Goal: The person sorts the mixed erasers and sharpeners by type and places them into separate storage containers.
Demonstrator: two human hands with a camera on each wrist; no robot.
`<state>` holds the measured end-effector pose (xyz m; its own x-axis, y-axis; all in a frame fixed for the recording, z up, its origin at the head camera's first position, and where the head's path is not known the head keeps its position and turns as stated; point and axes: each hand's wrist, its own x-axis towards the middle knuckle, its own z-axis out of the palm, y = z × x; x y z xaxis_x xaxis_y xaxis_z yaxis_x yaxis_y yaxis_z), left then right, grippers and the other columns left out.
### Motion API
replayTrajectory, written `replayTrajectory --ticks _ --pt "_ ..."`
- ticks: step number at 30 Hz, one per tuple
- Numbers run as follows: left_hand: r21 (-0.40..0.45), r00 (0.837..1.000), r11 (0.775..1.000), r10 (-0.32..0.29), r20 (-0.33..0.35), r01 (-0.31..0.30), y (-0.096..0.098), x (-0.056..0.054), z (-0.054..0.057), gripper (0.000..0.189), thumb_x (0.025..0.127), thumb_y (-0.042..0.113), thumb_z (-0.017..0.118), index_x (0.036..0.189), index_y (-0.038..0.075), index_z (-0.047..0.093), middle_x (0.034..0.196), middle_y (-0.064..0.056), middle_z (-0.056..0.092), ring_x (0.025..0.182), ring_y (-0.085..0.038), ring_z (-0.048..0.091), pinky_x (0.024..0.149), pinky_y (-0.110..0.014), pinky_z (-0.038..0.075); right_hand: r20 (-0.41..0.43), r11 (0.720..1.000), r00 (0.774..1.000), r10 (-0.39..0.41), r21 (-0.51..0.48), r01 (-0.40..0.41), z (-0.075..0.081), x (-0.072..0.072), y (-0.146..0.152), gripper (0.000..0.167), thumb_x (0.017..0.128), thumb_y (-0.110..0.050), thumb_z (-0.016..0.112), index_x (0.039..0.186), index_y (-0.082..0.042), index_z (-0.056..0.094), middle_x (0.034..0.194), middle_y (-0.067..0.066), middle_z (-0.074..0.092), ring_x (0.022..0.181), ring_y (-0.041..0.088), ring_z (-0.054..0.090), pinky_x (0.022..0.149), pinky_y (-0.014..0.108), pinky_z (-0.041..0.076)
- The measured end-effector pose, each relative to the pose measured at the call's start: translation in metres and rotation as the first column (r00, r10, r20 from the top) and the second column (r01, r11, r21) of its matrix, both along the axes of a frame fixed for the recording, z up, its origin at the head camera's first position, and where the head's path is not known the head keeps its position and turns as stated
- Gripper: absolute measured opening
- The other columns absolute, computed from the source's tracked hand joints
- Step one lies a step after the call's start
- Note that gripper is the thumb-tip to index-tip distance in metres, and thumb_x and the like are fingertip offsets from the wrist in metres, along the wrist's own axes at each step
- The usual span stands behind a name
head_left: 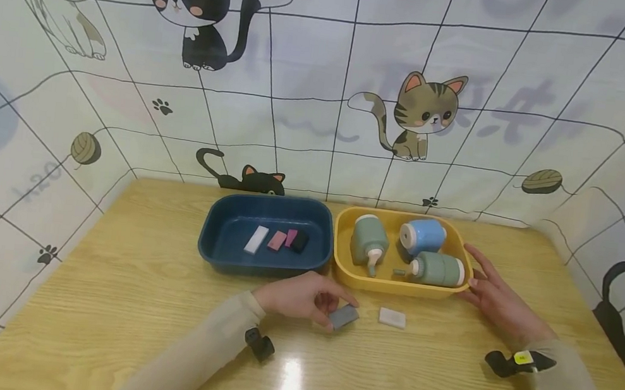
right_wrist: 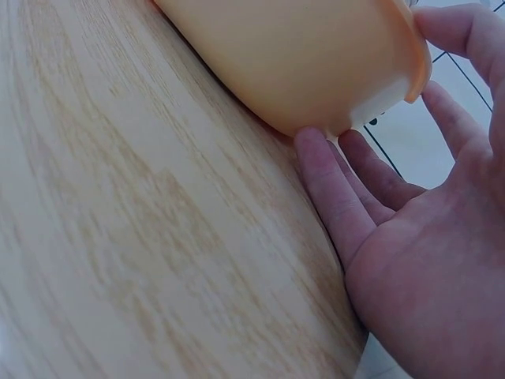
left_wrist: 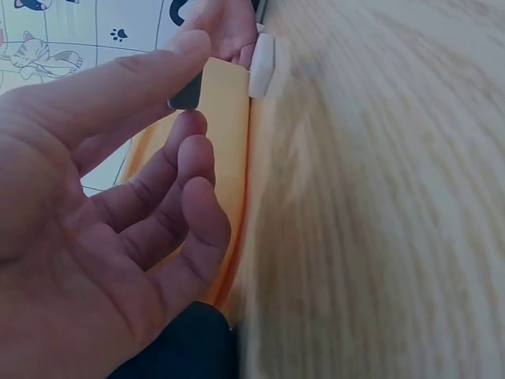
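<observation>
Between thumb and fingertips, my left hand (head_left: 304, 297) pinches a small grey eraser-like block (head_left: 343, 316) just in front of the yellow bin (head_left: 388, 286). The left wrist view shows the block's dark end (left_wrist: 187, 95) between thumb and index finger, the other fingers loosely bent. To its right, a white eraser-like block (head_left: 392, 318) lies on the table. My right hand (head_left: 501, 307) is at the yellow bin's right end. In the right wrist view, its nearly straight fingers (right_wrist: 335, 185) touch the bin's outer wall (right_wrist: 308, 63), with the thumb at the rim.
Inside the yellow bin lie two grey-green bottles (head_left: 371, 236) with nozzles and a blue bottle (head_left: 424, 236). A navy bin (head_left: 262, 271) beside it holds several small blocks, among them a white one (head_left: 256, 240). A cat-patterned curtain (head_left: 320, 126) stands behind the wooden table (head_left: 166, 281).
</observation>
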<state>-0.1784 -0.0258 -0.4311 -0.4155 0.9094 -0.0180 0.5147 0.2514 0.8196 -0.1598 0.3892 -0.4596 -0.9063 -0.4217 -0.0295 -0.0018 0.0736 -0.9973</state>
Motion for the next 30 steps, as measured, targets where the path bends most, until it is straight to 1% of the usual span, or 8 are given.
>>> replayTrajectory --ticks 2,4,7,9,11,18,25,30 --pt "0.011 1.0 1.0 0.01 0.013 -0.01 -0.001 0.001 0.003 0.049 0.08 0.004 0.079 0.127 0.01 0.063 0.085 0.005 0.057 0.076 -0.005 0.051 0.069 -0.021 0.047 -0.001 1.0 1.0 0.007 -0.008 -0.007 0.0 -0.001 0.0 0.065 0.106 -0.008 0.034 0.156 -0.029 0.0 0.152 0.025 -0.008 0.12 -0.001 0.048 0.094 0.02 0.042" --pt "0.023 1.0 1.0 0.018 0.02 -0.018 -0.002 0.001 0.006 0.05 0.08 0.005 0.079 0.127 0.01 0.063 0.085 0.005 0.057 0.076 -0.006 0.052 0.069 -0.022 0.047 -0.011 1.0 1.0 0.015 -0.017 -0.015 -0.001 -0.002 0.0 0.064 0.106 -0.008 0.033 0.156 -0.028 -0.001 0.152 0.019 0.005 0.12 -0.001 0.048 0.094 0.021 0.042" --pt "0.035 0.999 0.999 0.032 0.011 -0.033 -0.003 0.002 0.009 0.049 0.081 0.006 0.079 0.127 0.01 0.063 0.084 0.005 0.057 0.076 -0.006 0.052 0.067 -0.023 0.048 -0.028 0.998 0.999 0.04 -0.053 -0.041 -0.002 -0.002 0.0 0.064 0.106 -0.005 0.032 0.156 -0.026 -0.001 0.145 0.003 0.021 0.121 0.001 0.049 0.095 0.021 0.042" --pt "0.041 0.999 0.998 0.044 0.001 -0.044 -0.003 0.002 0.011 0.048 0.081 0.006 0.079 0.126 0.01 0.063 0.084 0.005 0.057 0.076 -0.006 0.052 0.067 -0.023 0.048 -0.04 0.994 0.998 0.058 -0.086 -0.061 -0.003 -0.002 0.0 0.064 0.105 -0.003 0.03 0.156 -0.025 -0.001 0.141 -0.003 0.025 0.121 0.002 0.049 0.095 0.022 0.042" --pt "0.049 0.998 0.997 0.057 -0.01 -0.056 -0.003 0.002 0.014 0.047 0.081 0.007 0.079 0.125 0.01 0.063 0.084 0.006 0.057 0.076 -0.006 0.052 0.066 -0.023 0.048 -0.045 0.992 0.997 0.065 -0.102 -0.069 -0.003 -0.002 0.001 0.064 0.105 -0.001 0.029 0.156 -0.024 -0.001 0.141 -0.005 0.025 0.122 0.002 0.048 0.095 0.022 0.042" --pt "0.073 0.994 0.991 0.111 -0.023 -0.109 -0.007 -0.001 0.025 0.047 0.08 0.009 0.08 0.124 0.008 0.063 0.084 0.003 0.058 0.076 -0.009 0.053 0.068 -0.023 0.047 -0.036 0.998 0.999 0.037 -0.058 -0.039 0.0 0.001 -0.002 0.064 0.105 -0.003 0.031 0.156 -0.024 -0.001 0.153 0.014 0.001 0.123 0.0 0.046 0.095 0.02 0.041" --pt "0.086 0.989 0.986 0.144 -0.035 -0.14 -0.012 -0.004 0.033 0.046 0.08 0.01 0.08 0.122 0.01 0.063 0.083 0.003 0.057 0.076 -0.011 0.053 0.067 -0.023 0.046 -0.056 0.997 0.997 0.05 -0.049 -0.053 0.001 0.001 -0.001 0.064 0.105 -0.004 0.03 0.156 -0.025 -0.001 0.145 -0.001 0.02 0.122 -0.001 0.046 0.095 0.019 0.041" --pt "0.088 0.981 0.977 0.195 -0.02 -0.192 -0.017 -0.006 0.037 0.045 0.079 0.011 0.081 0.12 0.009 0.063 0.084 0.003 0.058 0.077 -0.01 0.052 0.069 -0.025 0.046 -0.084 0.993 0.993 0.079 -0.075 -0.086 -0.001 0.0 -0.001 0.063 0.105 0.0 0.028 0.156 -0.021 -0.003 0.139 -0.008 0.029 0.122 0.001 0.047 0.095 0.021 0.042"
